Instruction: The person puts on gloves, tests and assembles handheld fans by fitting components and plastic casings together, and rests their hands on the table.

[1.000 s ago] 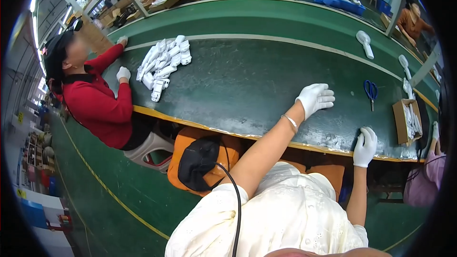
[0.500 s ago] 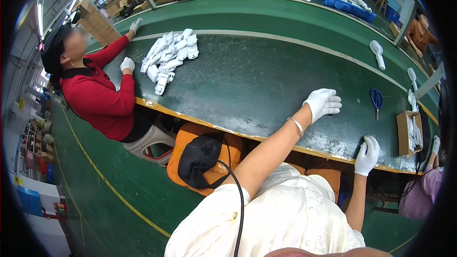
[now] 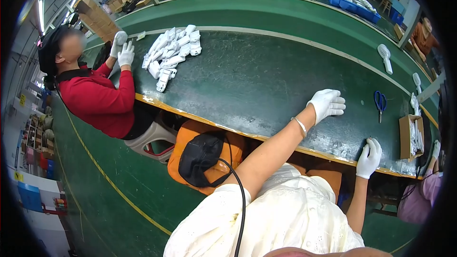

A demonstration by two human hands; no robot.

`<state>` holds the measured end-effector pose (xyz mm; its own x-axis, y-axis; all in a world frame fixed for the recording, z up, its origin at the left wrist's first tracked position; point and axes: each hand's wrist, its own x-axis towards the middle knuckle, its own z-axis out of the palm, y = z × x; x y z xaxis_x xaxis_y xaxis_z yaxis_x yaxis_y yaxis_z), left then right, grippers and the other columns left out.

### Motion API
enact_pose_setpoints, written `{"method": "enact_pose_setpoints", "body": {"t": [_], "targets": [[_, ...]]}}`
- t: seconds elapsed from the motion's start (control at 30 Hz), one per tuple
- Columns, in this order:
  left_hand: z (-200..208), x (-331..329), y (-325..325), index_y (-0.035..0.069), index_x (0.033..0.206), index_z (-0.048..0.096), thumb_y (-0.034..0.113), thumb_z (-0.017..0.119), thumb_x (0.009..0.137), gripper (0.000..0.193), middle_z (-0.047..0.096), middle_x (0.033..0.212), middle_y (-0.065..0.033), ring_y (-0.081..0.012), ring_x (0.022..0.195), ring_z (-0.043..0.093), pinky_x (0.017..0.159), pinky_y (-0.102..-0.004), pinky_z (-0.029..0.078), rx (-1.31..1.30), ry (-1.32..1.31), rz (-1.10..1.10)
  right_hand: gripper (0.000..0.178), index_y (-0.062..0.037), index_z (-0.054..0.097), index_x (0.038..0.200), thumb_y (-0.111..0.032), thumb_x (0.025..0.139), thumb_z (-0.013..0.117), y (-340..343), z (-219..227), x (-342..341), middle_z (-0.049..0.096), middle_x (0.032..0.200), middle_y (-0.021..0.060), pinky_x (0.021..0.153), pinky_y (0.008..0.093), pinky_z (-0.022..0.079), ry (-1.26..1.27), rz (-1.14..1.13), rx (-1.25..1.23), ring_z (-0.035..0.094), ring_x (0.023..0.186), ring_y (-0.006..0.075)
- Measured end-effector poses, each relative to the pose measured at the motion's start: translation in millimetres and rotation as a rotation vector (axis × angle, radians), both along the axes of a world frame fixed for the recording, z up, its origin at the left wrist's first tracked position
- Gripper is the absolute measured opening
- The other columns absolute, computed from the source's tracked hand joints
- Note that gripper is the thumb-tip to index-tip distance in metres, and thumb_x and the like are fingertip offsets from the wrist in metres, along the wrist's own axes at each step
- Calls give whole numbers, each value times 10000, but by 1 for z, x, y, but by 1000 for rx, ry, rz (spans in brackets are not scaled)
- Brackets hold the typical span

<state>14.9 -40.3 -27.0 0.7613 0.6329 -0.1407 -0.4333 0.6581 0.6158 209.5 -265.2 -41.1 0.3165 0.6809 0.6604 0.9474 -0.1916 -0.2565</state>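
My left hand (image 3: 327,103), in a white glove, lies on the dark green tabletop (image 3: 247,81) with its fingers stretched out and nothing in it. Near the table's front edge my right hand (image 3: 369,158), also gloved, rests on the surface, thumb apart from the fingers and nothing visible in its grasp. Blue-handled scissors (image 3: 380,104) lie beyond the right hand. To its right stands an open cardboard box (image 3: 405,135) with white pieces inside.
At left, a person in a red sleeve (image 3: 102,107) holds a white round-headed thing (image 3: 121,37) by a heap of white parts (image 3: 169,52). A white round-headed thing with a handle (image 3: 384,58) lies on the green belt (image 3: 266,14). A blue crate (image 3: 352,5) stands across.
The person in red has drawn both hands together and now holds a white round-headed thing. The view has shifted slightly; my hands keep their places on the table.
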Motion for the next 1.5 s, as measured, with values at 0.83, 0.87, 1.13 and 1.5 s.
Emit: {"method": "enact_pose_setpoints", "body": {"t": [0.83, 0.87, 1.13, 1.5], "targets": [[6, -2, -2, -102, 1372, 416, 209, 548, 1010, 495, 528, 1328, -308, -401, 1165, 602, 957, -492, 553, 9, 1, -22, 144, -43, 683, 955, 4, 827, 636, 0, 10, -8, 675, 1052, 116, 892, 410, 475, -20, -1, 70, 623, 994, 320], [6, -3, -2, -104, 1371, 416, 206, 545, 1012, 492, 532, 1322, -305, -397, 1155, 607, 952, -490, 556, 23, 17, -9, 147, -45, 683, 956, 5, 824, 636, 1, 11, -9, 675, 1050, 113, 890, 409, 474, -23, -4, 69, 622, 992, 318], [5, -2, -1, -107, 1352, 433, 185, 542, 1009, 464, 553, 1285, -288, -389, 1142, 615, 941, -484, 563, 21, 3, -13, 144, -62, 680, 945, -8, 816, 648, 1, 12, -10, 672, 1047, 104, 894, 410, 476, -31, -14, 82, 620, 993, 312], [7, -4, -8, -97, 1343, 447, 184, 553, 1004, 453, 547, 1292, -286, -389, 1146, 614, 958, -476, 551, 50, 74, 34, 106, -41, 696, 915, -10, 832, 638, 22, 24, -2, 682, 1001, 126, 876, 404, 499, 85, 80, -51, 635, 977, 328]]}}
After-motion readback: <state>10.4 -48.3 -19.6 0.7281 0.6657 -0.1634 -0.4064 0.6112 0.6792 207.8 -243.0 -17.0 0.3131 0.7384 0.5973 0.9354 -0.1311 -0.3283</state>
